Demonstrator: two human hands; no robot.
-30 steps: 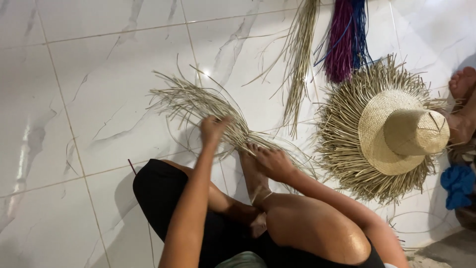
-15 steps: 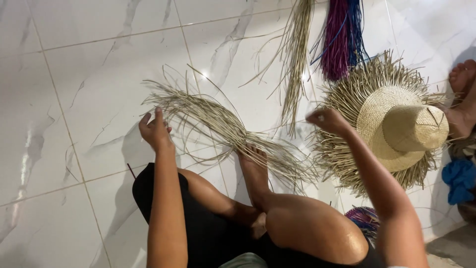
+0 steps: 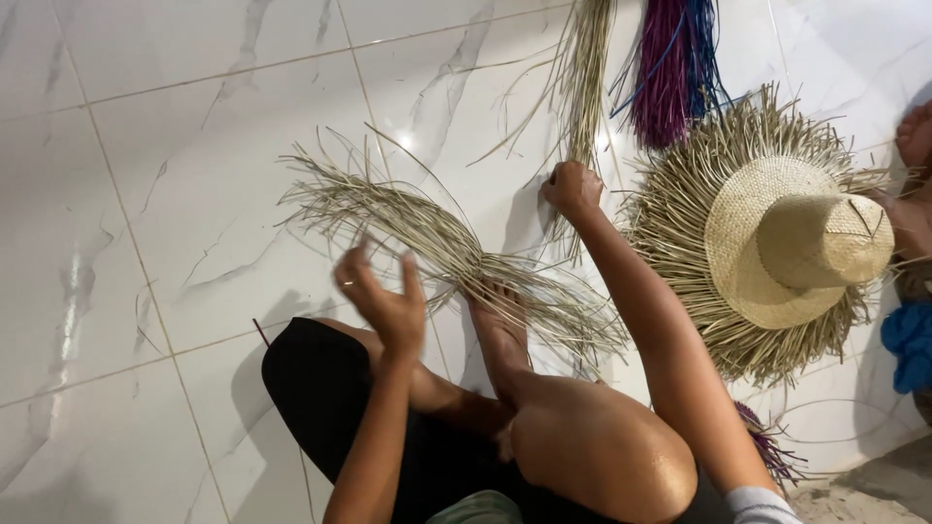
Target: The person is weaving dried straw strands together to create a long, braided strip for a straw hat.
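Observation:
A flat bunch of pale straw strands (image 3: 427, 233) lies fanned out on the white tiled floor (image 3: 175, 175), pinned under my bare foot (image 3: 500, 325). My left hand (image 3: 383, 301) hovers above the near side of it, fingers spread and empty, slightly blurred. My right hand (image 3: 573, 189) is stretched forward and closed on the lower end of a long hanging bundle of straw (image 3: 587, 78). To the right rests a half-woven straw hat (image 3: 786, 238) with loose strands radiating from its brim.
Purple and blue dyed strands (image 3: 675, 68) lie at the top beside the long straw bundle. A blue cloth (image 3: 908, 344) sits at the right edge, and another person's foot (image 3: 913, 136) shows above it. More purple strands (image 3: 767, 451) poke out by my right arm.
My right hand has moved left from the hat's edge and closed on the long straw bundle. My left hand has lifted off the floor bunch and come back towards me.

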